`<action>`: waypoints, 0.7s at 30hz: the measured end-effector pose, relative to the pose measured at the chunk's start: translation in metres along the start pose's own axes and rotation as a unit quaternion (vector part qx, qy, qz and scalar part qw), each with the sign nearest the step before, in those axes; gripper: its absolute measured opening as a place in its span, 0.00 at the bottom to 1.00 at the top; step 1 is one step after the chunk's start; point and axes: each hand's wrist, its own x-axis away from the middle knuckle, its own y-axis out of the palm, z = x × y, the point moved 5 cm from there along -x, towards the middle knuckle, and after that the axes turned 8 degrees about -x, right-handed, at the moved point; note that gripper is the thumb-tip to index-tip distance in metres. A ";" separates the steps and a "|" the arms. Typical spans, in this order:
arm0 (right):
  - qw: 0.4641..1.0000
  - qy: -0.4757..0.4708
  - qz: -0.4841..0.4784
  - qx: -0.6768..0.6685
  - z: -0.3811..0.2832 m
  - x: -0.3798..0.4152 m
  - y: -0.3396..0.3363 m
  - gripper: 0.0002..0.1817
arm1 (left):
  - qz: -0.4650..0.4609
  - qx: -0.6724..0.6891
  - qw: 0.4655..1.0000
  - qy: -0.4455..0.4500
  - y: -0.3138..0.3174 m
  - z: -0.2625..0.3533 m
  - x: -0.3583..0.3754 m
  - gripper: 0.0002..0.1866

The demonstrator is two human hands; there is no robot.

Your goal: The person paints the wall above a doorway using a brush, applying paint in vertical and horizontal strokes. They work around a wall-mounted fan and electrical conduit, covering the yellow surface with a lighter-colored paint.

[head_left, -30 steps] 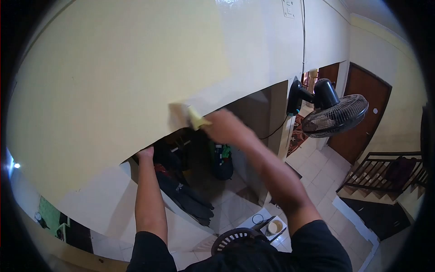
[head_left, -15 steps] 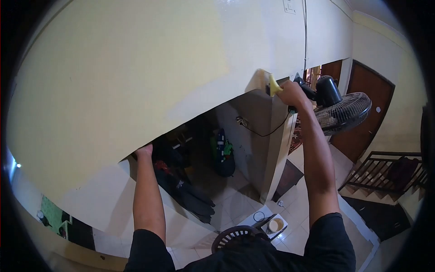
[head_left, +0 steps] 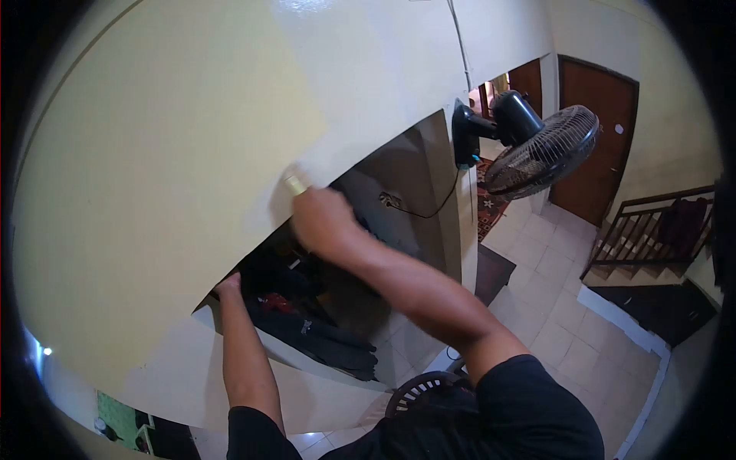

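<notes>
My right hand (head_left: 326, 218) is closed round a paintbrush with a pale yellow handle (head_left: 297, 184). The brush is at the cream wall (head_left: 192, 153), just above the slanted lower edge of the opening; its bristles are blurred and mostly lost against the wall. At the lower left end of that edge is my left hand (head_left: 228, 284), reaching up under it. Its fingers are hidden behind the wall, so I cannot see what they hold. A paler band of wall runs along the edge, against yellower paint further up.
A black wall fan (head_left: 537, 149) juts out at the right, its cord (head_left: 429, 215) hanging to a socket. Dark clothes (head_left: 322, 341) lie inside the opening. Below me is a dark slatted basket (head_left: 418, 387). A stair railing (head_left: 644, 230) and a brown door (head_left: 598, 138) stand further right.
My right hand has swept left and down along the wall edge with the paintbrush, away from the fan. My left hand stays at the edge. The view has turned slightly right.
</notes>
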 end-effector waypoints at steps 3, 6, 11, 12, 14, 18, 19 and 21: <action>0.995 -0.046 -0.066 -0.061 -0.044 0.022 0.013 0.10 | -0.125 -0.014 0.992 0.025 -0.008 0.000 -0.009 0.32; 0.983 -0.101 -0.121 -0.090 -0.063 0.034 0.014 0.11 | -0.228 -0.467 0.812 0.264 -0.007 0.006 -0.022 0.32; 0.949 -0.163 -0.251 -0.101 -0.025 0.011 0.013 0.15 | -0.142 -0.221 0.959 0.108 0.001 0.000 -0.023 0.32; 0.966 -0.106 -0.213 -0.099 -0.003 0.002 0.000 0.15 | -0.113 -0.154 0.979 0.068 0.001 0.000 -0.018 0.32; 0.974 -0.063 -0.210 -0.064 0.053 -0.032 -0.010 0.18 | -0.048 -0.019 0.999 -0.010 -0.003 0.003 0.002 0.32; 0.987 -0.039 -0.153 -0.033 0.141 -0.056 -0.061 0.21 | -0.014 -0.063 0.997 0.032 0.032 0.007 0.041 0.32; 0.988 -0.008 -0.151 -0.033 0.162 -0.061 -0.070 0.22 | -0.010 -0.062 0.998 0.031 0.021 0.007 0.029 0.32; 0.988 0.062 -0.142 -0.029 0.192 -0.063 -0.095 0.22 | -0.005 -0.065 0.997 0.031 0.015 0.005 0.021 0.32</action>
